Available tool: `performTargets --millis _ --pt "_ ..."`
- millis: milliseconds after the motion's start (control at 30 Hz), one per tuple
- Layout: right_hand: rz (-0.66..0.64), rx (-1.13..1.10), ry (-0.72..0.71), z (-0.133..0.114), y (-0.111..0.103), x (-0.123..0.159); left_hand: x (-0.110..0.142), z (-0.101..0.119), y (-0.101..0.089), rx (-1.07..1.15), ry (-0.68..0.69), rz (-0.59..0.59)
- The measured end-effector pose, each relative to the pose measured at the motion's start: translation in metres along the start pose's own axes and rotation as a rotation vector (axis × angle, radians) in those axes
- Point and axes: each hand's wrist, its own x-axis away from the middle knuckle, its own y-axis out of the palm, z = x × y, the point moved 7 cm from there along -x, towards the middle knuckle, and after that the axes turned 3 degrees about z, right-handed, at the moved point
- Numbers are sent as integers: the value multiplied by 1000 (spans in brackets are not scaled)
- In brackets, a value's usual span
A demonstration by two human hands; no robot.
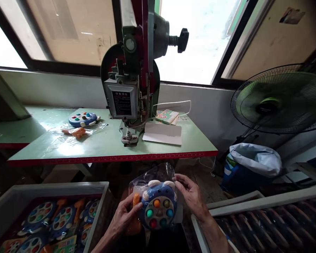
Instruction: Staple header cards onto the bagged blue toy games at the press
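Green table (102,148), right hand (192,195) angled inward, seemingly pinching bag (146,177).

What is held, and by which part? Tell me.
A clear plastic bag holding a round blue toy with coloured buttons: the left hand grips its left side, thumb on the toy; the right hand pinches its upper right edge.

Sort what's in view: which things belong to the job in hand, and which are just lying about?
Likely part of the job:
- held blue toy, orange piece, clear bag
- matching toy on the table
- booklets
- bin of similar toys

Probably just lying about:
- fan
- open sack
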Motion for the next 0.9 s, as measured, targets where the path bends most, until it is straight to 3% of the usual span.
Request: performTargets --millis 100,267,400,533,633,700,800,900 --pt "-24 85 -56 -6 16 4 5 -1 -6 -14 9 45" --pt "100 185 -179 -5 24 15 14 -4 -15 -73 24 74" --pt "64 190 -194 -2 28 16 21 -2 -24 -188 52 120" --pt "29 435 -478 -46 27 16 23 8 -29 -300 98 137" --pt "-173 607 -638 -85 42 17 24 20 -24 -336 180 92" --pt "-370 659 -625 -97 59 19 25 26 -20 -341 243 71" --pt "-562 577 -480 -100 84 22 24 28 -15 -357 294 71" --pt "-645 302 -278 -96 108 23 24 23 -12 -398 315 65"
